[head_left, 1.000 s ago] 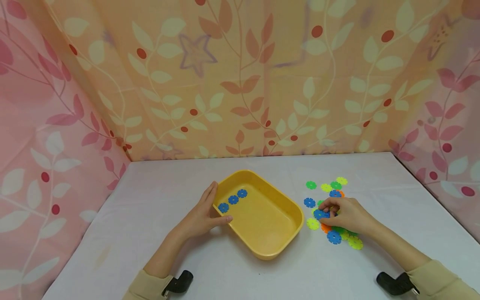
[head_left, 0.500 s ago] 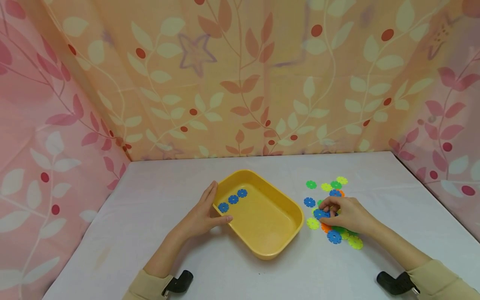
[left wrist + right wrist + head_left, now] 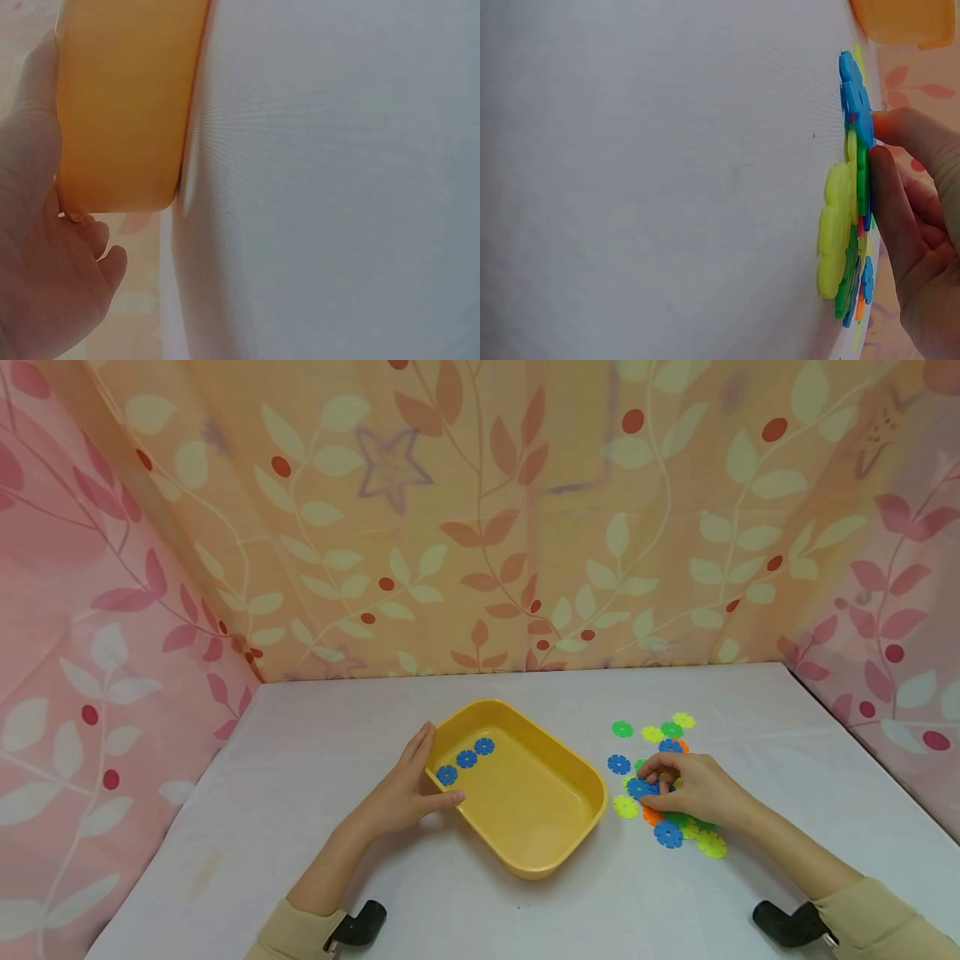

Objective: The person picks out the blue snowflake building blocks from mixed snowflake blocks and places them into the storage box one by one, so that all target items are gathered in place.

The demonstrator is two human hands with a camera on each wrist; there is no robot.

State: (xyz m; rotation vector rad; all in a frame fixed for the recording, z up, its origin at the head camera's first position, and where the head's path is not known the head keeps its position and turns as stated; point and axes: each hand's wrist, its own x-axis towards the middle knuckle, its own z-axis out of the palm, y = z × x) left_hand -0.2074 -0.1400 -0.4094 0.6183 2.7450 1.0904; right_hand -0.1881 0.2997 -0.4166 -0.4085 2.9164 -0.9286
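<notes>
At the centre of the head view stands a yellow plastic tray (image 3: 525,827) with three blue snowflake discs (image 3: 467,759) lying in a row inside its left part. My left hand (image 3: 401,797) grips the tray's left corner, thumb over the rim and fingers along the outer wall; the left wrist view shows the tray's side wall (image 3: 127,112) against this hand. To the right, my right hand (image 3: 697,789) pinches at a blue snowflake disc (image 3: 640,789) on top of a loose pile, thumb and index finger close together. In the right wrist view those fingertips (image 3: 885,161) touch the pile's top.
Several green, yellow, orange and blue discs lie spread around the right hand, among them a yellow disc (image 3: 626,807) and a green disc (image 3: 622,729). A white cloth (image 3: 337,718) covers the table. Floral curtains (image 3: 480,527) hang behind and at both sides.
</notes>
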